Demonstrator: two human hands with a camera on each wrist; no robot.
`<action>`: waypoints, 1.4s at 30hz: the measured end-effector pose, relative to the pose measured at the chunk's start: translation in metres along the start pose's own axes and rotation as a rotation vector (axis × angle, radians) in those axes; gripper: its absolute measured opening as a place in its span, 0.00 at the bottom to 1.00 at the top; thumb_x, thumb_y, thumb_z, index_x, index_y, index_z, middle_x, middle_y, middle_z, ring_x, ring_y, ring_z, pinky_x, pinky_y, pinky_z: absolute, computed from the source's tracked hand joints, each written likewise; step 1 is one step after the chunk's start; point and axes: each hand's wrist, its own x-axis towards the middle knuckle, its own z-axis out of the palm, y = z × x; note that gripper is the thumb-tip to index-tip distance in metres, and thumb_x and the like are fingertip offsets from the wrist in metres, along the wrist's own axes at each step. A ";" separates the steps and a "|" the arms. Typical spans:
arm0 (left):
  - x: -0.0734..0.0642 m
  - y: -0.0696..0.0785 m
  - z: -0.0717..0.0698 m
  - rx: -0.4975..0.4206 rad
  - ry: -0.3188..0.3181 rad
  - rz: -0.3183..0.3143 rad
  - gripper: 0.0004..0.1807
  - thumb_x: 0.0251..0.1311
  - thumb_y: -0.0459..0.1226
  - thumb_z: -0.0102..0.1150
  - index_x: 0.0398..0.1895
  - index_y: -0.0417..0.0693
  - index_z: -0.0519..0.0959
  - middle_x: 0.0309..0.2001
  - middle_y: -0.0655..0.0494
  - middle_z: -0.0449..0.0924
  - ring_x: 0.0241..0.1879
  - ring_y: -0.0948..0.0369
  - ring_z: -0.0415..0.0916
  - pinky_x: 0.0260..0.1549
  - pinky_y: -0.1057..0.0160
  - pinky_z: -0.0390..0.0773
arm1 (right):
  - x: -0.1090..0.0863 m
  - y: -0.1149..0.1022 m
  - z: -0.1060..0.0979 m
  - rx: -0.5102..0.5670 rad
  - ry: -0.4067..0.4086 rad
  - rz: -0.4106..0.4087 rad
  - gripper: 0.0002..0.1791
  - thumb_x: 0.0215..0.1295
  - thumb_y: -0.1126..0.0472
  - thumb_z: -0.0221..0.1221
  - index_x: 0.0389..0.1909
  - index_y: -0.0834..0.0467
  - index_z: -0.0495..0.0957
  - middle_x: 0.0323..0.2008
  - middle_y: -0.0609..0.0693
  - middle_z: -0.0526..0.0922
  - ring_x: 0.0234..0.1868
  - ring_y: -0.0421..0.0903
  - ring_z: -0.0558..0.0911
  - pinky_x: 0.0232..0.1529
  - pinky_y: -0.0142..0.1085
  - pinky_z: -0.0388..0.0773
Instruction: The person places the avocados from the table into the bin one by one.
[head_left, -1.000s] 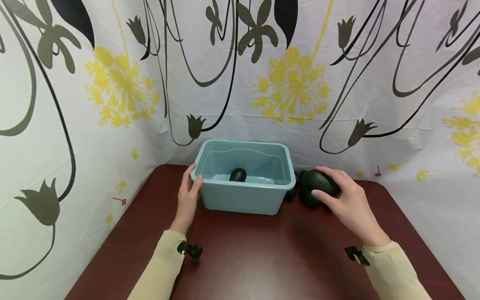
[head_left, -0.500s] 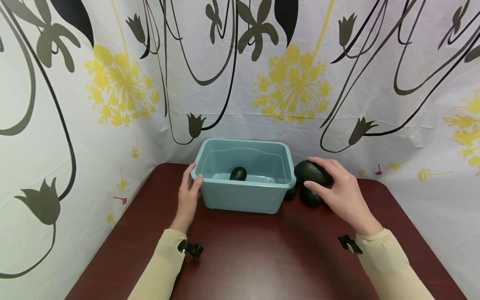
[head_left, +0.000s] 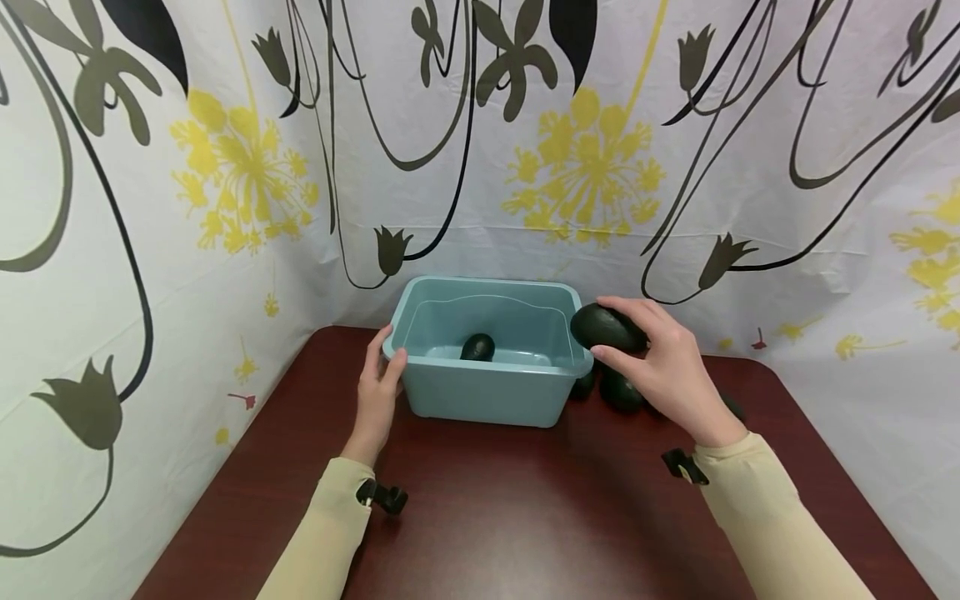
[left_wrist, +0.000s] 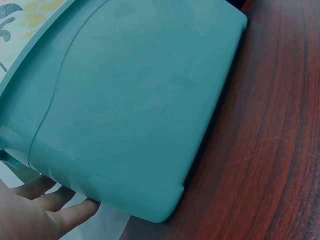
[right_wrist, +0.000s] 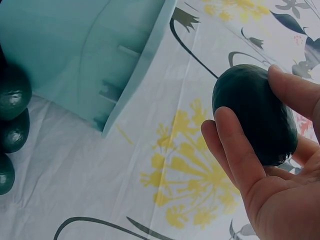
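A light blue plastic bin [head_left: 487,396] stands on the table, with a dark green avocado [head_left: 477,347] lying on its floor. At the bin's left front corner, my left hand [head_left: 377,400] holds the side, its fingers [left_wrist: 75,212] reaching along the left end wall. My right hand [head_left: 663,367] grips another avocado [head_left: 606,327] between thumb and fingers. This avocado is raised at the bin's right rim and overlaps it in the head view. In the right wrist view the held avocado [right_wrist: 255,115] shows plainly, with fingertips on both sides.
Several avocados [head_left: 621,392] lie on the dark red wooden table [head_left: 480,517] right of the bin, partly hidden by the bin and my right hand. A white floral cloth [head_left: 450,192] hangs close behind the bin and along both sides.
My right hand has lifted its avocado from the group on the right and moved left and up to the bin's right rim. The left hand and bin have stayed put.
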 end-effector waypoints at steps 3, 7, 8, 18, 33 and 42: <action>0.000 0.000 0.000 0.000 0.003 -0.001 0.34 0.73 0.52 0.54 0.79 0.64 0.57 0.76 0.51 0.56 0.69 0.52 0.62 0.61 0.34 0.64 | 0.005 -0.003 0.001 0.008 -0.008 -0.004 0.35 0.59 0.50 0.73 0.68 0.35 0.72 0.56 0.37 0.76 0.50 0.40 0.76 0.45 0.39 0.74; 0.000 0.000 0.001 0.002 0.006 -0.001 0.34 0.73 0.52 0.54 0.79 0.64 0.57 0.76 0.51 0.56 0.69 0.51 0.61 0.62 0.34 0.64 | 0.012 -0.006 0.003 0.024 -0.015 -0.014 0.36 0.59 0.50 0.72 0.68 0.32 0.71 0.57 0.37 0.75 0.51 0.40 0.77 0.45 0.42 0.75; 0.000 0.000 0.001 0.002 0.006 -0.002 0.34 0.73 0.51 0.54 0.79 0.64 0.57 0.76 0.51 0.55 0.70 0.51 0.61 0.62 0.34 0.64 | 0.014 -0.007 0.004 0.029 -0.017 -0.019 0.36 0.59 0.50 0.72 0.68 0.32 0.71 0.57 0.37 0.75 0.52 0.40 0.77 0.45 0.42 0.76; 0.001 0.002 0.002 0.006 0.007 -0.006 0.34 0.73 0.51 0.54 0.79 0.65 0.57 0.76 0.52 0.55 0.70 0.51 0.61 0.62 0.34 0.63 | 0.034 -0.014 0.014 0.053 -0.045 -0.084 0.36 0.58 0.50 0.74 0.68 0.35 0.72 0.58 0.39 0.75 0.52 0.42 0.77 0.44 0.42 0.77; -0.001 0.002 0.000 0.009 0.011 -0.002 0.33 0.73 0.51 0.54 0.78 0.64 0.59 0.76 0.49 0.56 0.68 0.51 0.63 0.61 0.34 0.65 | 0.046 -0.015 0.040 0.052 -0.172 -0.084 0.37 0.59 0.51 0.73 0.69 0.36 0.70 0.61 0.40 0.73 0.56 0.44 0.76 0.50 0.46 0.77; 0.001 0.003 0.001 0.016 0.007 0.011 0.33 0.74 0.50 0.54 0.78 0.62 0.58 0.76 0.48 0.56 0.69 0.51 0.62 0.60 0.34 0.65 | 0.049 -0.008 0.052 0.038 -0.264 -0.061 0.32 0.65 0.51 0.69 0.68 0.38 0.71 0.61 0.40 0.73 0.56 0.45 0.76 0.51 0.47 0.77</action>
